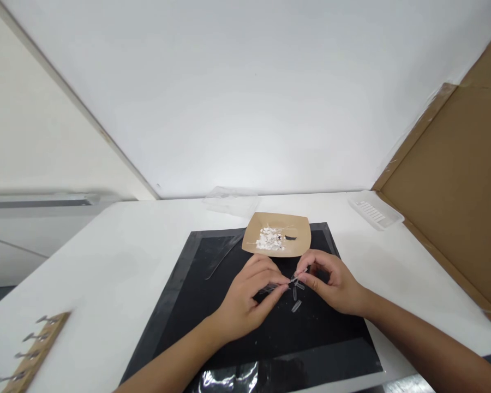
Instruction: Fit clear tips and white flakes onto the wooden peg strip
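Over the black mat [213, 311], my left hand [251, 295] and my right hand [331, 281] nearly meet. Thumb and fingertips of each are pinched on a small clear plastic piece [299, 277], which spans the gap between them. Below the fingers lie several loose clear plastic pieces [297, 306], long and narrow like false nail tips. More clear material shows partly under my left palm, too hidden to make out. Just behind my hands sits a shallow tan paper tray [251, 232] with white bits [269, 238] and a dark sliver [290, 238] in it.
A thin dark wire-like strand [221, 262] lies on the mat's left. Clear crumpled plastic [231, 201] rests by the back wall. At the right is a translucent tray [387, 218] near a cardboard panel [454, 202]. A wooden rack with metal pegs [45, 349] stands front left.
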Motion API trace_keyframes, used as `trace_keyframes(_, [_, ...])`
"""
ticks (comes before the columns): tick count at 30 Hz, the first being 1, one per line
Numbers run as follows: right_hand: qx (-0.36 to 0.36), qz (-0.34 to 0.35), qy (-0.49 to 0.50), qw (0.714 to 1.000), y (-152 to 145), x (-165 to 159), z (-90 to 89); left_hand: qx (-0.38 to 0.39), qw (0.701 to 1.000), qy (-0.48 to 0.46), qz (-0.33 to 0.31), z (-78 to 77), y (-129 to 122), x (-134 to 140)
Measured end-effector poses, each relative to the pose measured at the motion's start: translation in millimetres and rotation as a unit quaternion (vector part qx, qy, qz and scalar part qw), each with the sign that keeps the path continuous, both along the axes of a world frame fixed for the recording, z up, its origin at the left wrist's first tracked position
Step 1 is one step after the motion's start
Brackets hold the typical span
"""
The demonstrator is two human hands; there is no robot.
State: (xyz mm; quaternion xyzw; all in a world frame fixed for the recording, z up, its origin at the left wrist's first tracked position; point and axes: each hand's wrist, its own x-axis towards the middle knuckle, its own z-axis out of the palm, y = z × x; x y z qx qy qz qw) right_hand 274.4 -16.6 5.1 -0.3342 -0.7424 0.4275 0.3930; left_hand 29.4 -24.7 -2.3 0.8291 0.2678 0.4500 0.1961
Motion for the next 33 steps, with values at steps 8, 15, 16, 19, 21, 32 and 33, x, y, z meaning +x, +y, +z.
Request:
trace_keyframes(8, [-0.040, -0.016, 0.033, 0.999, -2, -1, -2.1, 0.031, 0.999, -0.004, -0.020, 0.6, 1, -1])
trace_keyframes(15, [-0.125, 0.052, 0.055, 0.989, 1, 0, -5.0, 0.119, 0.990, 0.032, -0.066, 1.1, -3, -1])
trace_keyframes(16, [-0.131, 0.051, 0.050, 0.989, 2, 0, -5.5, 0.123, 0.990, 0.035, -0.065, 0.9, -4, -1])
trace_keyframes(19, [-0.159, 0.050, 0.030, 0.986, 3, -1, -7.9, 0.132, 0.989, 0.034, -0.056, 0.1, -5, 2])
trace_keyframes(21, [-0.182, 0.054, 0.027, 0.981, 4, -2, -10.4, 0.135, 0.989, 0.028, -0.050, -0.6, -6, 4])
trace_keyframes(32, [-0.073, 0.047, -0.015, 0.996, 4, -4, -12.4, 0.087, 0.996, 0.022, -0.002, 2.8, -9, 4])
trace_keyframes(33, [-0.056, 0.046, -0.018, 0.997, 5, -4, -11.3, 0.083, 0.996, 0.024, -0.004, 2.8, -8, 4])
